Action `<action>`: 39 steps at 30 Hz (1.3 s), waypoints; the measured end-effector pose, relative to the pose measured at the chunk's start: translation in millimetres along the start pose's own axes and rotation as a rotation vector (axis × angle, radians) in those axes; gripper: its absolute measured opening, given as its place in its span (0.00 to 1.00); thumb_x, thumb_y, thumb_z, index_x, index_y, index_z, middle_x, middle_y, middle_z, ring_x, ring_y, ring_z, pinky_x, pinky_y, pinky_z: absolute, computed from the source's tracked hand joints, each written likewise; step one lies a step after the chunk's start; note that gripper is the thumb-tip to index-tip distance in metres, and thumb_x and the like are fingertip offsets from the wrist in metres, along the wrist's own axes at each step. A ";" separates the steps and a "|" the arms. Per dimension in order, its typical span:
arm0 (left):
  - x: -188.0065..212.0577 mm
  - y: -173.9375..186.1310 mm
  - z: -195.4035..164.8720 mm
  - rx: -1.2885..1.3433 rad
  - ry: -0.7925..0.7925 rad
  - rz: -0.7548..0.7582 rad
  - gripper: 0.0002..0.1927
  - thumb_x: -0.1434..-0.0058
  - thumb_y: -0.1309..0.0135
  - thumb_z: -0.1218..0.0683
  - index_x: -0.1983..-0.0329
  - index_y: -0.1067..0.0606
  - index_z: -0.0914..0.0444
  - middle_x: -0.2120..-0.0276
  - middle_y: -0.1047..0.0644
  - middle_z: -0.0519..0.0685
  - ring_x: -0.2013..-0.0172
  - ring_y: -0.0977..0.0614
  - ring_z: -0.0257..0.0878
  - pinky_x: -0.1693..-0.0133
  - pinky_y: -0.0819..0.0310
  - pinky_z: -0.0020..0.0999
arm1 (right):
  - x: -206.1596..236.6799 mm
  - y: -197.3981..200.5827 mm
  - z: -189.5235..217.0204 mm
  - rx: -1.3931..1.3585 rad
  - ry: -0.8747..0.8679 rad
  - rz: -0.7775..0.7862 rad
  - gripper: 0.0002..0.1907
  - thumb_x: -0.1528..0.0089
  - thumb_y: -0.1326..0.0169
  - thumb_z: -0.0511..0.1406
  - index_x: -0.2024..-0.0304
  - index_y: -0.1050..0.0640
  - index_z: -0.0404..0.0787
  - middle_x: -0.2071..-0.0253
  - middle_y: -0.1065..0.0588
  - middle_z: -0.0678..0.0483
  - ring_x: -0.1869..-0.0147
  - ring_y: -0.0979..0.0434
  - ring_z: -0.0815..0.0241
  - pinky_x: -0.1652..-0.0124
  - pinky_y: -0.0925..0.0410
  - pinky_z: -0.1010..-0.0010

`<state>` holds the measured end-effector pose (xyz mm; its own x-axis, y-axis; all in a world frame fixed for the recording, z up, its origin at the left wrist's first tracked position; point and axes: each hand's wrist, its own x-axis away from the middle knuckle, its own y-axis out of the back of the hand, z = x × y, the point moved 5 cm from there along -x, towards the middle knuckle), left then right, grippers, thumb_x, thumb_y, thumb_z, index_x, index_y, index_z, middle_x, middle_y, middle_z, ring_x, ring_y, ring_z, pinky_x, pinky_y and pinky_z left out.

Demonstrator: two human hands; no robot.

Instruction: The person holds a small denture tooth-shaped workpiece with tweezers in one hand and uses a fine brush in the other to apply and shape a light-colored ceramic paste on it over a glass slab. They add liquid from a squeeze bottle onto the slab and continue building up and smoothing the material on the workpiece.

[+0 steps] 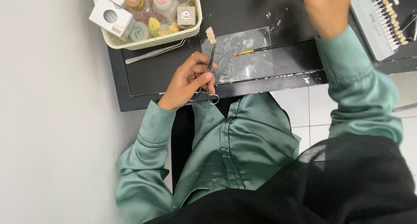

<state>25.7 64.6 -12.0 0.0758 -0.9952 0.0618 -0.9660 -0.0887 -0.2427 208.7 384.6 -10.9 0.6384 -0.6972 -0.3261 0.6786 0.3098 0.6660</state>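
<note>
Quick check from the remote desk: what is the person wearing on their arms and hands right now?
Both arms are in long, glossy sage-green sleeves with soft folds and a narrow cuff at each wrist. The left hand and right hand are bare: no gloves, and no watch or bracelet shows. The same green fabric covers the torso, with a black cloth draped over it.
</note>
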 end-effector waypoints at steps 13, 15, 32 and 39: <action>-1.5 0.1 2.5 0.002 -0.022 0.013 0.12 0.26 0.52 0.57 0.42 0.34 0.64 0.68 0.23 0.48 0.65 0.18 0.36 0.61 0.23 0.30 | 74.3 32.3 70.5 0.192 0.332 0.208 0.08 0.32 0.31 0.30 0.55 0.20 0.39 0.55 0.23 0.52 0.52 0.26 0.53 0.52 0.32 0.67; -0.8 0.4 2.6 -0.009 -0.021 0.012 0.12 0.26 0.52 0.57 0.42 0.34 0.64 0.68 0.22 0.49 0.65 0.18 0.37 0.61 0.23 0.30 | 74.1 33.7 57.7 -0.070 0.206 0.171 0.07 0.31 0.35 0.30 0.55 0.22 0.36 0.56 0.22 0.53 0.53 0.23 0.57 0.53 0.30 0.69; -2.2 0.4 4.9 0.012 -0.024 0.027 0.11 0.25 0.52 0.57 0.42 0.34 0.64 0.67 0.23 0.48 0.65 0.18 0.35 0.61 0.23 0.29 | 87.5 1.4 19.0 -0.705 -0.031 -0.040 0.15 0.18 0.52 0.40 0.50 0.29 0.32 0.57 0.24 0.49 0.55 0.19 0.58 0.48 0.24 0.66; -1.1 -0.5 4.8 0.035 -0.015 0.018 0.11 0.25 0.52 0.57 0.42 0.34 0.63 0.67 0.23 0.49 0.66 0.19 0.35 0.61 0.23 0.29 | 90.7 6.2 44.0 -0.796 0.067 0.011 0.15 0.17 0.59 0.38 0.51 0.33 0.31 0.55 0.26 0.43 0.53 0.21 0.54 0.46 0.27 0.65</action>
<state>27.3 65.5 -16.6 0.0625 -0.9971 0.0430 -0.9582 -0.0720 -0.2770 254.9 294.9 -6.8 0.6497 -0.6592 -0.3785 0.7118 0.7024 -0.0014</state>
